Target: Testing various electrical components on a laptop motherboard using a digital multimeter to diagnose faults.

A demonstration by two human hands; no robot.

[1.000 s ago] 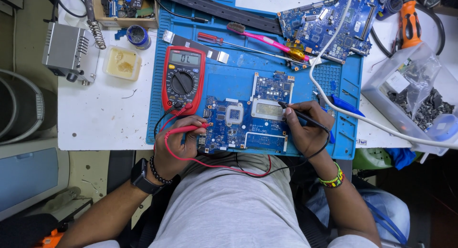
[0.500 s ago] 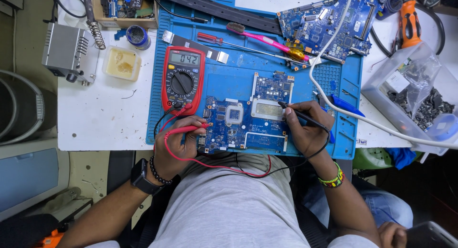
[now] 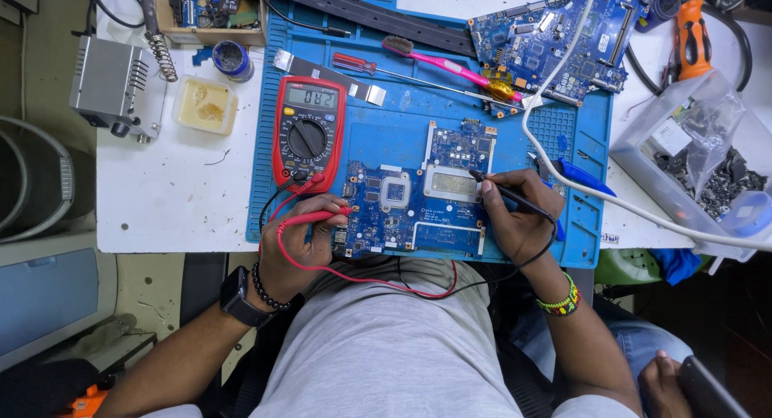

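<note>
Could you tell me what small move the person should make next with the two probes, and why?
Probably shift the black probe tip to another spot: right hand rests it at the metal shield's edge on the blue circuit board, left hand presses the red probe there, and the multimeter shows a reading.

Your left hand [image 3: 299,235] pinches the red probe [image 3: 318,218] against the blue circuit board's [image 3: 414,205] left edge; your right hand [image 3: 515,217] holds the black probe [image 3: 511,194] on its metal shield, near the worktop's front edge, below the red multimeter [image 3: 307,133].

Bright, even overhead light; soft shadows, sharp centre, slight bending at edges, corners dim and perhaps slightly blurred.
</note>
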